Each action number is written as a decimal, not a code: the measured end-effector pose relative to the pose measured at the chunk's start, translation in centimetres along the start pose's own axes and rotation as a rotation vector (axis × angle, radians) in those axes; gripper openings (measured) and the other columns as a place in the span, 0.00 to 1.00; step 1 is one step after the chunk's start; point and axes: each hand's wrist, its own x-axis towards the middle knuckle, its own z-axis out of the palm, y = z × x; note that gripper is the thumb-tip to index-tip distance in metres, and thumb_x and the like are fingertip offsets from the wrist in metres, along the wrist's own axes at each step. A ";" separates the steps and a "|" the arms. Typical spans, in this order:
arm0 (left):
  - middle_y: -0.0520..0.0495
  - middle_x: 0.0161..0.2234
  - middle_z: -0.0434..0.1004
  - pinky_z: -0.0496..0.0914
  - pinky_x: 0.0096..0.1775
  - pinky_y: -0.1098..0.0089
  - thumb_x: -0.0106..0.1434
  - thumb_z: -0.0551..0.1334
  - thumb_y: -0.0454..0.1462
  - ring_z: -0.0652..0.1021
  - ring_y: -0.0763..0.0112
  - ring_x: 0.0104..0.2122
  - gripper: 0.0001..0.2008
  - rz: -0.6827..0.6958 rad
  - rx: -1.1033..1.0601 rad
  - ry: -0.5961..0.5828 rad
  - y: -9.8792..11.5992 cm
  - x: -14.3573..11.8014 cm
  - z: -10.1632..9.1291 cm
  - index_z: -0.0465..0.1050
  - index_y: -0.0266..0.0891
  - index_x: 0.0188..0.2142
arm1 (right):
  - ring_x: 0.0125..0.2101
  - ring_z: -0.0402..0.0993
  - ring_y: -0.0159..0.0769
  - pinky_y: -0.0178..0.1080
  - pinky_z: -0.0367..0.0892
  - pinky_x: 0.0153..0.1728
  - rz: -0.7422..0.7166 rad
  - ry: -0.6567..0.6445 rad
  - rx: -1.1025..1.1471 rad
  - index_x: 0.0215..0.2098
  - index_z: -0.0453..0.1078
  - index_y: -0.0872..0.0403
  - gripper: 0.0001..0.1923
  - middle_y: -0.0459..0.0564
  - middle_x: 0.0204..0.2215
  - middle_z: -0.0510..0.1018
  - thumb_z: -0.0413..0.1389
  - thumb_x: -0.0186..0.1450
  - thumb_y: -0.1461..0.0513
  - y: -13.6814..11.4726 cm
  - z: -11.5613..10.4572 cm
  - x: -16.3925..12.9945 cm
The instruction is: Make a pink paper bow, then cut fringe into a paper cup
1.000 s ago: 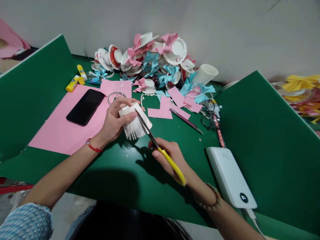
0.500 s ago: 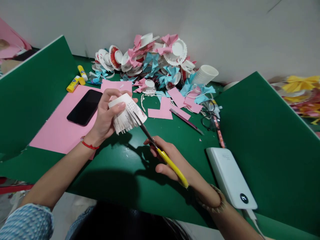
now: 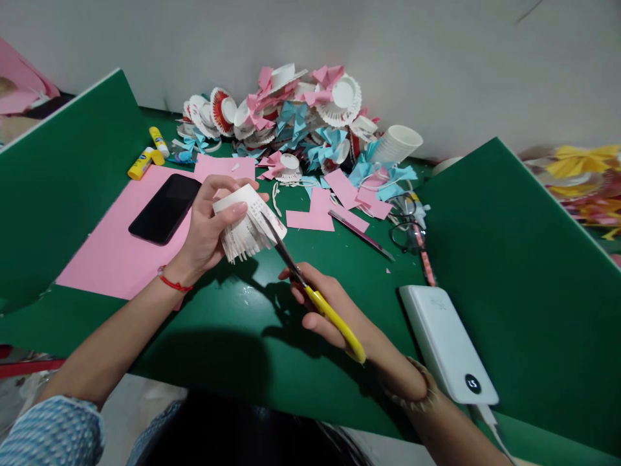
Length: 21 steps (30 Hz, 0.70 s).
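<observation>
My left hand [image 3: 204, 220] is closed around a white paper cup [image 3: 235, 226] with small print, thumb on its near side. The cup's wall hangs in narrow cut strips along its lower edge. From the right, yellow-handled scissors [image 3: 334, 316] reach up to the cup, their blades at the uncut part of the wall. My right hand [image 3: 332, 290] grips these scissors; some of its fingers are hidden behind the handle. Both hands are held above the green table [image 3: 218, 349].
Behind lies a heap of paper-cup hats with bows [image 3: 291, 123], beside stacked paper cups [image 3: 395, 145]. A phone [image 3: 165, 208] rests on pink paper [image 3: 104, 259], near glue sticks [image 3: 140, 165]. Pink pieces [image 3: 310, 220], a craft knife [image 3: 361, 236], glasses [image 3: 407, 236] and a power bank [image 3: 449, 343] lie rightward. Green partitions [image 3: 524, 278] flank the table.
The cup has tilted and shifted very slightly in my left hand, and the scissor blades sit a little differently against its wall. Otherwise the scene looks the same.
</observation>
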 end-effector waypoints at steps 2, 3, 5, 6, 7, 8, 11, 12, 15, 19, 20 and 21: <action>0.54 0.39 0.77 0.77 0.42 0.67 0.49 0.71 0.38 0.81 0.67 0.39 0.16 -0.004 0.004 0.005 0.0 0.0 0.0 0.66 0.43 0.34 | 0.20 0.54 0.29 0.34 0.51 0.22 -0.003 0.002 0.005 0.40 0.60 0.54 0.36 0.42 0.22 0.63 0.42 0.58 0.32 0.1 0.0 0.0; 0.54 0.39 0.77 0.77 0.42 0.66 0.50 0.71 0.38 0.81 0.67 0.39 0.16 -0.004 0.006 0.005 0.0 0.0 -0.1 0.66 0.43 0.34 | 0.20 0.53 0.28 0.34 0.51 0.22 -0.004 0.004 0.006 0.40 0.59 0.54 0.36 0.42 0.22 0.63 0.42 0.58 0.32 0.1 0.0 0.0; 0.54 0.40 0.77 0.77 0.43 0.65 0.50 0.71 0.38 0.81 0.66 0.40 0.16 -0.001 0.007 -0.002 -0.1 0.0 -0.1 0.66 0.44 0.34 | 0.20 0.53 0.28 0.34 0.51 0.22 -0.005 0.007 0.008 0.41 0.60 0.54 0.36 0.42 0.22 0.63 0.42 0.58 0.32 0.1 0.0 0.0; 0.54 0.40 0.77 0.77 0.42 0.65 0.50 0.71 0.38 0.81 0.66 0.40 0.16 0.000 0.006 -0.009 -0.1 0.0 -0.1 0.66 0.44 0.34 | 0.20 0.53 0.28 0.34 0.51 0.22 -0.006 0.009 0.009 0.41 0.60 0.54 0.36 0.42 0.22 0.63 0.42 0.58 0.32 0.1 0.0 0.0; 0.54 0.40 0.77 0.77 0.42 0.64 0.50 0.71 0.38 0.81 0.66 0.40 0.16 0.000 0.006 -0.016 -0.1 0.0 -0.2 0.66 0.44 0.34 | 0.20 0.53 0.29 0.34 0.51 0.22 -0.005 0.008 0.010 0.41 0.60 0.54 0.36 0.42 0.22 0.63 0.42 0.59 0.32 0.1 0.0 0.0; 0.54 0.40 0.77 0.77 0.42 0.64 0.51 0.71 0.39 0.81 0.65 0.40 0.16 0.001 0.007 -0.020 -0.1 0.0 -0.2 0.66 0.44 0.34 | 0.20 0.53 0.29 0.34 0.51 0.22 -0.004 0.007 0.012 0.41 0.60 0.54 0.36 0.42 0.22 0.63 0.42 0.59 0.32 0.1 0.0 0.0; 0.54 0.40 0.77 0.77 0.41 0.66 0.50 0.71 0.39 0.81 0.66 0.39 0.16 -0.006 0.014 -0.010 -0.1 0.0 -0.1 0.66 0.44 0.34 | 0.20 0.53 0.29 0.34 0.52 0.22 -0.002 0.008 0.018 0.41 0.60 0.54 0.36 0.42 0.22 0.63 0.42 0.59 0.32 0.1 0.0 0.0; 0.54 0.39 0.77 0.77 0.41 0.67 0.50 0.71 0.39 0.81 0.66 0.39 0.16 -0.008 0.014 -0.004 -0.1 0.0 -0.1 0.66 0.44 0.34 | 0.20 0.53 0.29 0.34 0.52 0.22 -0.001 0.007 0.019 0.41 0.60 0.54 0.36 0.42 0.22 0.63 0.42 0.59 0.32 0.1 0.0 0.0; 0.54 0.39 0.77 0.77 0.40 0.68 0.49 0.72 0.39 0.81 0.67 0.39 0.17 -0.005 0.012 0.003 -0.1 0.0 -0.1 0.66 0.43 0.34 | 0.19 0.52 0.28 0.34 0.50 0.21 -0.004 0.001 0.024 0.41 0.60 0.54 0.36 0.41 0.21 0.62 0.42 0.59 0.32 0.2 0.0 0.0; 0.54 0.40 0.76 0.77 0.41 0.66 0.50 0.71 0.38 0.81 0.66 0.39 0.16 0.006 0.009 -0.009 -0.2 0.0 -0.2 0.66 0.44 0.34 | 0.20 0.52 0.28 0.34 0.50 0.21 0.003 0.002 0.031 0.40 0.60 0.54 0.36 0.41 0.21 0.61 0.42 0.59 0.32 0.1 0.0 0.0; 0.54 0.40 0.76 0.77 0.40 0.66 0.51 0.71 0.38 0.81 0.66 0.39 0.16 0.008 0.008 -0.010 -0.2 0.0 -0.3 0.66 0.44 0.34 | 0.20 0.52 0.29 0.34 0.50 0.22 0.006 0.002 0.030 0.40 0.60 0.54 0.36 0.41 0.21 0.61 0.42 0.59 0.32 0.1 -0.1 0.0; 0.53 0.40 0.76 0.77 0.40 0.66 0.51 0.71 0.38 0.81 0.65 0.39 0.16 0.009 0.009 -0.010 -0.2 0.0 -0.3 0.66 0.44 0.34 | 0.21 0.52 0.29 0.34 0.50 0.22 0.008 0.001 0.029 0.41 0.60 0.54 0.36 0.41 0.22 0.62 0.42 0.59 0.32 0.0 -0.1 0.0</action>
